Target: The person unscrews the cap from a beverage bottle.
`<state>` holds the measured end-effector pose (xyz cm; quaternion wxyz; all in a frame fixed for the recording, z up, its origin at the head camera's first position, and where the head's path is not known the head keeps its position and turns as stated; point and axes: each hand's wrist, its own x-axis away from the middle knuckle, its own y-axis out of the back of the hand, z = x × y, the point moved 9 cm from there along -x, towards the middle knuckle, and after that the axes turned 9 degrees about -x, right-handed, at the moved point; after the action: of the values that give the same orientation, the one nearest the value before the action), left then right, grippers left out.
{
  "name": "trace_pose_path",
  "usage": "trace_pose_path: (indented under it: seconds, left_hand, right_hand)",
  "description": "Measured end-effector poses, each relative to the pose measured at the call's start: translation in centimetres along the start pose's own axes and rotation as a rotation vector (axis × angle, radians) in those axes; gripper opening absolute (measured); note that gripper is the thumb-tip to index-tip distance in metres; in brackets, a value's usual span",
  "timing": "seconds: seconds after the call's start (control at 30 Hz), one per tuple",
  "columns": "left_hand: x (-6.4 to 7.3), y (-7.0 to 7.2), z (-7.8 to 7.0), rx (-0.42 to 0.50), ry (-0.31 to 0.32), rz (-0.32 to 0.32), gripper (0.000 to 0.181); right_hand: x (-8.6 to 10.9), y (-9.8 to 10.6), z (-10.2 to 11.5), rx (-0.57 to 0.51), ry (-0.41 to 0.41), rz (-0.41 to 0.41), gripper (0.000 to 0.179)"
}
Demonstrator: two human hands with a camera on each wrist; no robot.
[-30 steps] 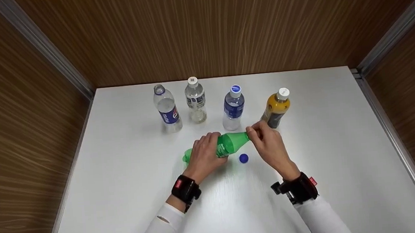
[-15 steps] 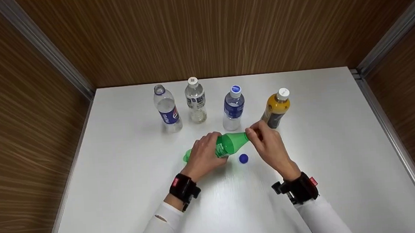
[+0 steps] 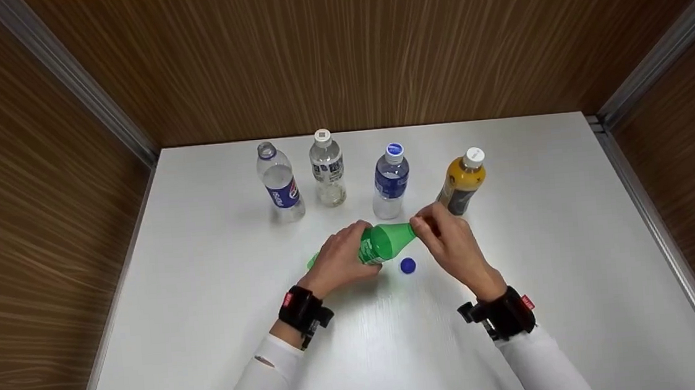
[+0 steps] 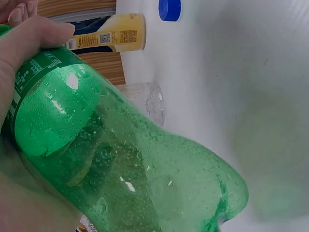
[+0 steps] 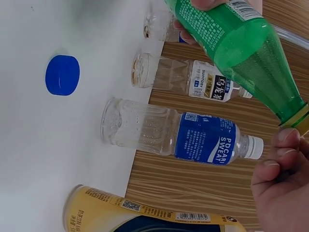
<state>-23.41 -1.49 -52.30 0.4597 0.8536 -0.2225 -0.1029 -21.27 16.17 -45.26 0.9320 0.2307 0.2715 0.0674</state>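
Note:
My left hand (image 3: 341,256) grips a green plastic bottle (image 3: 388,240) round its label, holding it tilted with the neck to the right. In the left wrist view, the bottle's wet lower half (image 4: 159,159) hangs above the table, and the thumb lies across the label. My right hand (image 3: 450,244) pinches at the mouth end of the bottle. A yellowish cap (image 5: 300,118) shows there in the right wrist view, right at the fingertips. On the table below the bottle lies a loose blue cap (image 3: 408,266).
Behind the hands stand a capless Pepsi bottle (image 3: 282,188), a clear Suntory bottle (image 3: 328,170), a Pocari Sweat bottle (image 3: 391,182) and a yellow drink bottle (image 3: 465,176) close to the right hand. Wood-grain panels (image 3: 336,53) enclose the white table (image 3: 207,305).
The left wrist has shifted slightly left and up, and less of the green bottle's base shows past it. The right hand has barely moved at the mouth end. The blue cap stays put.

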Motion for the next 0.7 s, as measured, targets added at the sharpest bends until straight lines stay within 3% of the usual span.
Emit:
trace_pose_path:
  seconds: [0.2,0.33,0.47,0.57,0.7]
  left_hand:
    - [0.1,-0.4,0.3,0.066,0.029,0.074,0.065]
    - [0.1,-0.5,0.2,0.094,0.037,0.080,0.063]
    - [0.1,-0.5,0.0,0.017,0.017,-0.005,0.061]
    - [0.2,-0.1,-0.3,-0.100,0.019,-0.111,0.063]
    - [0.4,0.5,-0.5,-0.207,0.050,-0.247,0.066]
  right_hand:
    - [0.0,-0.1,0.0,-0.001,0.044,0.033,0.010]
    - [0.0,-0.1,0.0,0.015,0.034,0.015,0.010]
    - [-0.1,0.3,-0.5,0.085,-0.063,-0.067,0.010]
    - [-0.1,0.6,-1.2,0.140,-0.189,-0.122,0.017]
    - [-0.3,0.7,-1.9,0.162,-0.319,-0.138,0.027]
